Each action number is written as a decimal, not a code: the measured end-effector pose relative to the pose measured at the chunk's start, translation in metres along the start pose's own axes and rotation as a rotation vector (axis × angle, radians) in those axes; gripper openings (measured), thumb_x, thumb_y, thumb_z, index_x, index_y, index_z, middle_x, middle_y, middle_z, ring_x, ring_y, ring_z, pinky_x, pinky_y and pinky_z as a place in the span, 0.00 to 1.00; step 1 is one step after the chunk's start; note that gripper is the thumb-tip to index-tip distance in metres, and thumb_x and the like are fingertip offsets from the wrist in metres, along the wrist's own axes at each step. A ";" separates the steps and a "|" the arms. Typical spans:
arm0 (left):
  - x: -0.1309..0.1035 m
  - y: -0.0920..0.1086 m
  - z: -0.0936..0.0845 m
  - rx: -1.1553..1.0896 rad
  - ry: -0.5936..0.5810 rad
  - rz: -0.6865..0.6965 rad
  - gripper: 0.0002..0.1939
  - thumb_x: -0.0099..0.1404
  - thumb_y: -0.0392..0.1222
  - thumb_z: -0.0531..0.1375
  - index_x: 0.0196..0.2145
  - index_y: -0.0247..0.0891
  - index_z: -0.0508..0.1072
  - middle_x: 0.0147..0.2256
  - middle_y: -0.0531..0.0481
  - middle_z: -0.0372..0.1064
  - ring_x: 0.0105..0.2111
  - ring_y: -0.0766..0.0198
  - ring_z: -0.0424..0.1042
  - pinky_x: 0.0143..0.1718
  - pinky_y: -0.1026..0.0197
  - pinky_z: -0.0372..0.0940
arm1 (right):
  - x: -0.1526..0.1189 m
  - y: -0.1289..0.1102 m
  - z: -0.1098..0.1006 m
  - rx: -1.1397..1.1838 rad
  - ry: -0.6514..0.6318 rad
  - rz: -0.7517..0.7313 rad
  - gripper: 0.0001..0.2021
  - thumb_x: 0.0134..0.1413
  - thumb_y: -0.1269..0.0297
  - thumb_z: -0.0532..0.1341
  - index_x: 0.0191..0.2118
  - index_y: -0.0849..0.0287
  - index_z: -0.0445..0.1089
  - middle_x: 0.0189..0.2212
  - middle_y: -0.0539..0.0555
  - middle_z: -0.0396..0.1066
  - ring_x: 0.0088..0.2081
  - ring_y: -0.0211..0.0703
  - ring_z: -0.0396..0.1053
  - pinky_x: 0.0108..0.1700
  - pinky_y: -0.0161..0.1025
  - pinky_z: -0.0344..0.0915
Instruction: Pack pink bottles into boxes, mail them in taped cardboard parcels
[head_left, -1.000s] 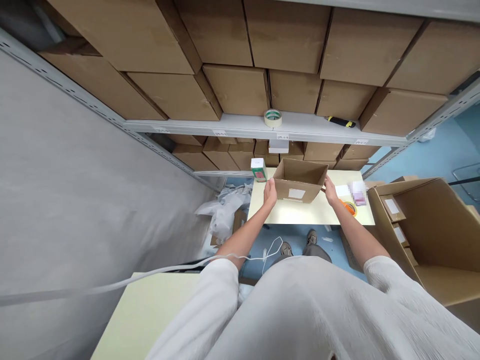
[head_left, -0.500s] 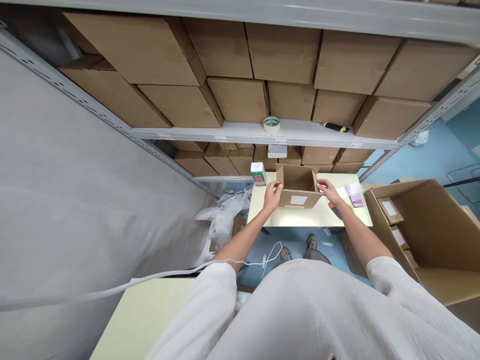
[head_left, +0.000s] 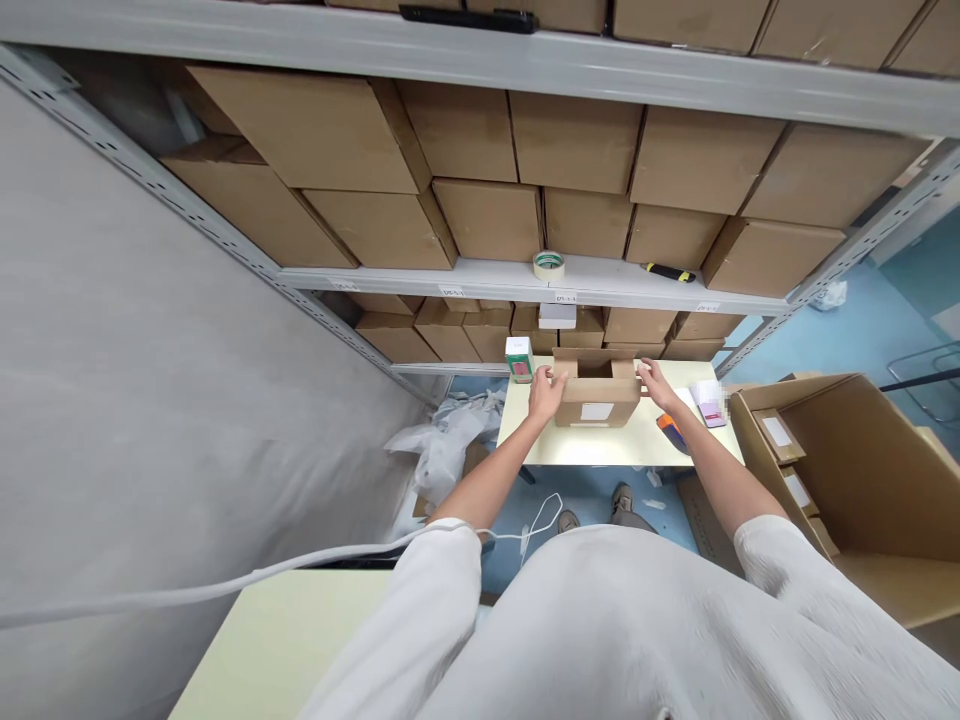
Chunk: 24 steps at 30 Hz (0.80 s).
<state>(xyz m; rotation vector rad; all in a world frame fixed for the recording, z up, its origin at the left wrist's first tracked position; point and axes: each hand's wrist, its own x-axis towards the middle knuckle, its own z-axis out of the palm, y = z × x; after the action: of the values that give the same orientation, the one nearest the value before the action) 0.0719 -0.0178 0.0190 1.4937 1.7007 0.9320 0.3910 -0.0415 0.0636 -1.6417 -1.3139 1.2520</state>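
Note:
A small cardboard box point(head_left: 611, 413) with a white label on its front stands on the pale yellow table point(head_left: 517, 440). Its short side flaps lean inward, with a dark gap between them, and the back flap stands up. My left hand point(head_left: 547, 393) grips the box's upper left edge, thumb and fingers closed on the cardboard. At the upper right edge, my right hand point(head_left: 655, 384) has its fingers bent on the cardboard. A green and white carton point(head_left: 519, 360) is just left of my left hand. Beside my right forearm lies an orange and dark blue object point(head_left: 672, 432).
Brown cartons fill the grey metal shelf point(head_left: 480, 278) ahead, where a tape roll point(head_left: 548, 265) and a yellow-black cutter point(head_left: 670, 272) lie. A large open carton point(head_left: 870, 460) stands right. Plastic wrap point(head_left: 442, 440) is at left; a white cable point(head_left: 300, 562) crosses near my left arm.
The box's side flaps have folded inward, covering part of the opening that was wide open before. Both hands stay at its upper edges. My view has tilted up a little.

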 end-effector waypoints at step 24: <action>0.017 -0.027 0.016 -0.015 -0.154 0.210 0.29 0.80 0.55 0.56 0.71 0.39 0.70 0.71 0.36 0.65 0.77 0.45 0.55 0.76 0.41 0.56 | 0.018 0.027 0.023 -0.307 0.070 -0.130 0.25 0.57 0.44 0.63 0.58 0.47 0.66 0.54 0.57 0.75 0.51 0.58 0.74 0.60 0.59 0.70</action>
<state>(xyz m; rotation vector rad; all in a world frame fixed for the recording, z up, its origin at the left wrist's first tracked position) 0.0697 -0.0017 -0.0130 1.7124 1.4445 0.9087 0.3784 -0.0323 0.0273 -1.7569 -1.6019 0.9429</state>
